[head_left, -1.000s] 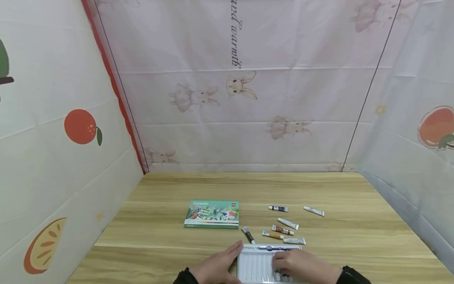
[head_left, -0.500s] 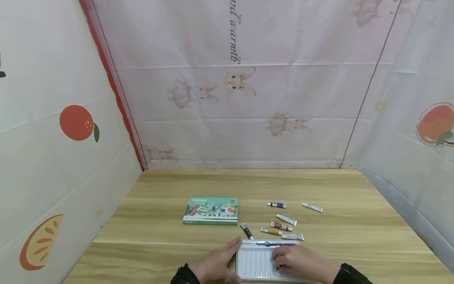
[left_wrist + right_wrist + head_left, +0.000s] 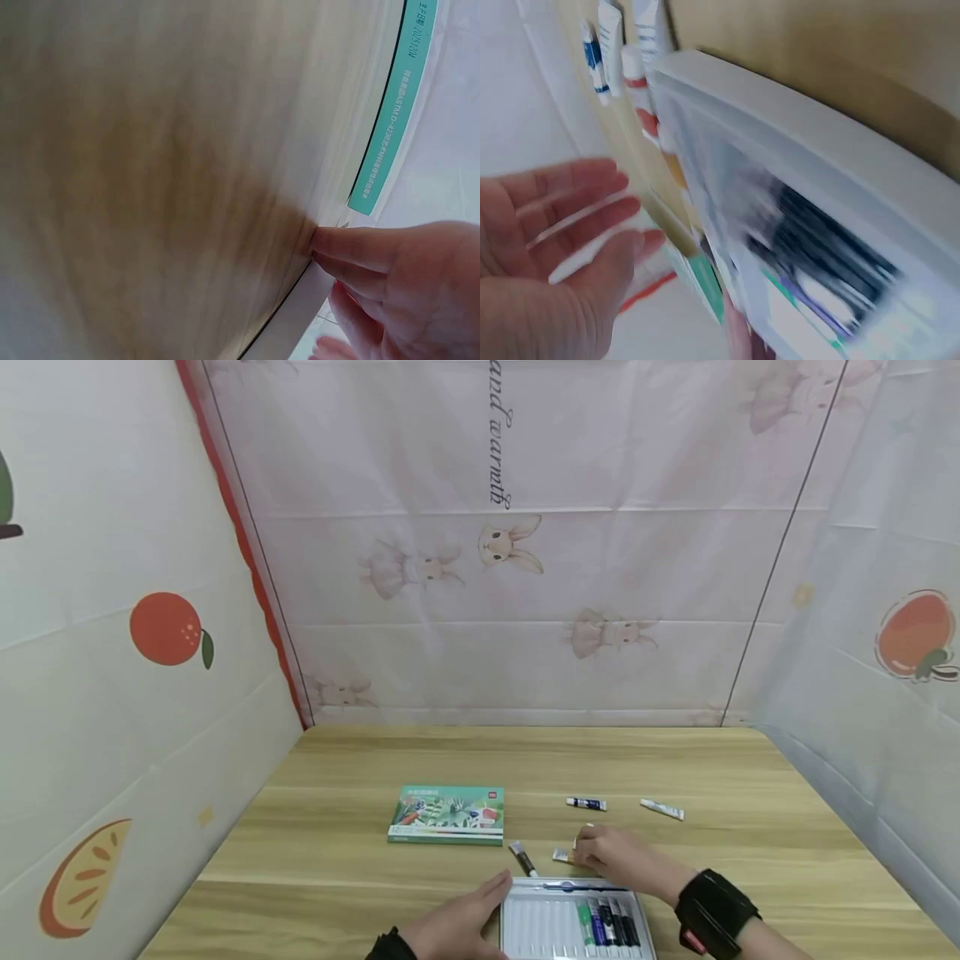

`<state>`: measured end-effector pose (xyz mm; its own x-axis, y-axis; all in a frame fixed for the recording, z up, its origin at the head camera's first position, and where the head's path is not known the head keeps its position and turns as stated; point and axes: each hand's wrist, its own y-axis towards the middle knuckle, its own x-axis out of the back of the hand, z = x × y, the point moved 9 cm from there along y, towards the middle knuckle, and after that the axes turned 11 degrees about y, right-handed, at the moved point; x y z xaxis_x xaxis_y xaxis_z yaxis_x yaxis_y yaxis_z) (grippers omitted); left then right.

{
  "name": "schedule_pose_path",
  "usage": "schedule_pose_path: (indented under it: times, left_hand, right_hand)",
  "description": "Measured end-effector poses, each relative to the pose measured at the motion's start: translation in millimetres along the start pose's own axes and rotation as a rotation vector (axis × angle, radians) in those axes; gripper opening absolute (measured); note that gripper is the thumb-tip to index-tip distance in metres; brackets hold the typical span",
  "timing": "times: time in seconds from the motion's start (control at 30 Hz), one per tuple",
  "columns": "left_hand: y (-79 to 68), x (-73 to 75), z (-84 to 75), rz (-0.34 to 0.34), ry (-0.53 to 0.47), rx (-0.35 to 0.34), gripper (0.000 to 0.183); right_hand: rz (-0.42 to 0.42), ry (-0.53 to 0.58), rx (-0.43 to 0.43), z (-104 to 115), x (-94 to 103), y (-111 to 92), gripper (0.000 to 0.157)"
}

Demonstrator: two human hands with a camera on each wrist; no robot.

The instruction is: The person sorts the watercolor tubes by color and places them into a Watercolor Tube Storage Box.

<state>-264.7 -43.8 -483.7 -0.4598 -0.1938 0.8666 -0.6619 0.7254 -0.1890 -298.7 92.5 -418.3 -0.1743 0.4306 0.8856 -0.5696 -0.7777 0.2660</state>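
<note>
A white plastic tray [image 3: 536, 914] lies at the table's front. Several paint tubes lie side by side in its right part, including a green one [image 3: 585, 924] and a blue-violet one [image 3: 597, 927]. My left hand [image 3: 459, 920] rests against the tray's left side, fingers extended; in the left wrist view its fingertips [image 3: 324, 241] touch an edge. Beyond the tray, my right hand [image 3: 626, 858] is over loose tubes and covers most of them. The right wrist view shows that hand [image 3: 570, 240] with fingers apart and holding nothing, near a red-brown tube [image 3: 639, 94] and an orange tube [image 3: 675, 169].
A green illustrated box [image 3: 446, 815] lies behind the tray to the left. Loose on the table are a dark brown tube [image 3: 522, 858], a navy tube [image 3: 586, 804] and a white tube [image 3: 662, 809]. A thin brush [image 3: 566, 887] lies along the tray's far slot.
My right hand has let go of the green tube, which now lies in the tray, and has moved away to the loose tubes behind. The left hand stays at the tray's side.
</note>
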Motion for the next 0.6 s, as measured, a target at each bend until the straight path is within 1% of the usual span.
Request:
schedule_pose_path:
  times: [0.1,0.2,0.37,0.53,0.6]
  left_hand:
    - [-2.2,2.5,-3.6,-0.012,0.009,-0.029,0.087]
    - [-2.5,2.9,-5.6,-0.026,0.02,-0.046,0.087]
    - [-2.0,2.5,-3.7,-0.026,0.029,-0.032,0.087]
    - [-1.5,3.2,-2.6,-0.017,0.022,-0.017,0.088]
    - [-2.3,3.8,-3.2,-0.017,0.025,-0.016,0.088]
  right_hand:
    - [0.052,-0.012,-0.066,-13,-5.5,7,0.02]
    - [0.104,-0.024,-0.094,-20,-14.8,12,0.025]
    - [0.127,-0.026,-0.104,-23,-24.2,25,0.023]
    - [0.132,-0.075,-0.087,-25,-25.5,35,0.019]
    - [0.134,-0.099,-0.086,-28,-26.0,36,0.016]
